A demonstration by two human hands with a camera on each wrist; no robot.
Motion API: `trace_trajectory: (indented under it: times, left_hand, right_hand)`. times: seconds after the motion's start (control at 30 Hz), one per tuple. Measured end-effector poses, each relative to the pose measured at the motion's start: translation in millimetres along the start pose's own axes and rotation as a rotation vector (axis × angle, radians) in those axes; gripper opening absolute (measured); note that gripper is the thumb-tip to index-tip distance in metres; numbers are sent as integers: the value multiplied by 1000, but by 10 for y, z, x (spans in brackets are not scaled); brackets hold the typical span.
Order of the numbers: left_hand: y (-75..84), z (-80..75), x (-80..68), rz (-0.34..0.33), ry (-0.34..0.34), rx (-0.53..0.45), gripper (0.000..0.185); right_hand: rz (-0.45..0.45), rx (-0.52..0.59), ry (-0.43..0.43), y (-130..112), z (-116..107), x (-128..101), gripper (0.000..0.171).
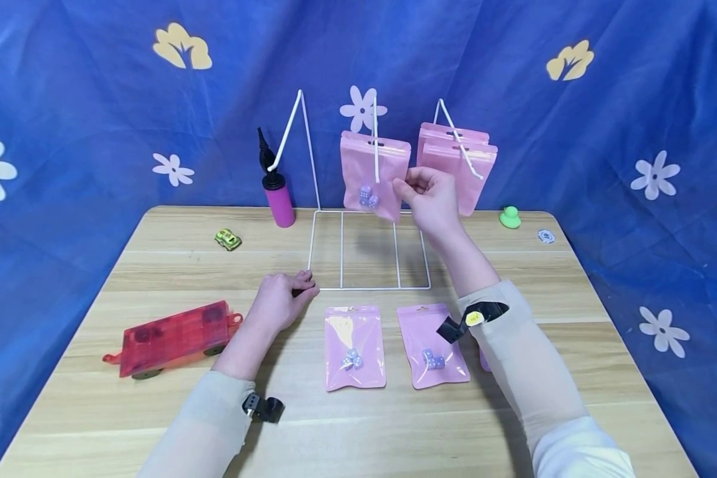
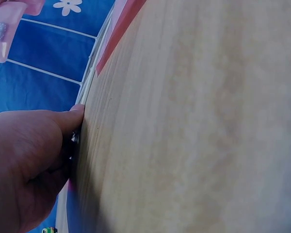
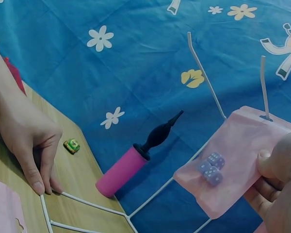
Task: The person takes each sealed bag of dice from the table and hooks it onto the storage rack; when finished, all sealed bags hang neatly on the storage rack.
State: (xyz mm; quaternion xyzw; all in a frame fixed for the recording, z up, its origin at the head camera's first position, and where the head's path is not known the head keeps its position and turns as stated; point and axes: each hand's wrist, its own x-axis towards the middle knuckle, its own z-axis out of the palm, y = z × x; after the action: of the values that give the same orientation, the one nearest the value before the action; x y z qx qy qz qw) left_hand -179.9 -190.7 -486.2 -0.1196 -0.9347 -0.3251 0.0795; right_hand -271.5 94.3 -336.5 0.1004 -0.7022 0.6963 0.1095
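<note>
A white wire rack [image 1: 370, 289] with three upright hooks stands on the table. My left hand [image 1: 283, 299] pinches its front left corner; in the left wrist view the thumb [image 2: 75, 116] lies against the wire. My right hand [image 1: 433, 199] pinches the right edge of a pink zip bag [image 1: 358, 166] with purple dice [image 3: 212, 170] inside. In the right wrist view the middle hook [image 3: 265, 92] passes through that bag's hanging hole. More pink bags [image 1: 475, 192] hang on the right hook. The left hook [image 1: 287, 129] carries no bag.
Two pink bags with dice [image 1: 355, 332] [image 1: 433, 345] lie in front of the rack; another peeks from beneath my right forearm. A red toy trailer [image 1: 176, 337], toy car [image 1: 228, 239], pink hand pump [image 1: 281, 202], green duck [image 1: 510, 217] and chip [image 1: 546, 236] are around.
</note>
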Motion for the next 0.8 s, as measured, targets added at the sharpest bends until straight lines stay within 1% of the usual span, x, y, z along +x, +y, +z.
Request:
trace_trajectory:
  times: [0.1,0.27,0.4,0.57,0.8]
  left_hand:
    - [2,-3,-1,-4,1,-2,23]
    - [7,-8,-5,-12,-5,-7,23]
    - [12,-4,-7,-12,-12,-14,24]
    - [8,3,-4,-9,-13,-6,23]
    - [8,-4,-1,-12,-14,3,23]
  right_hand:
    - [9,-16,16,7,15,19,1]
    - [6,-49,23,0,19,21,9]
    - [-1,-80,17,-14,-20,-3,12]
    - [-28,-114,-16,-17,-133,-78,15]
    - [-88,-144,-87,-33,-387,-275,21]
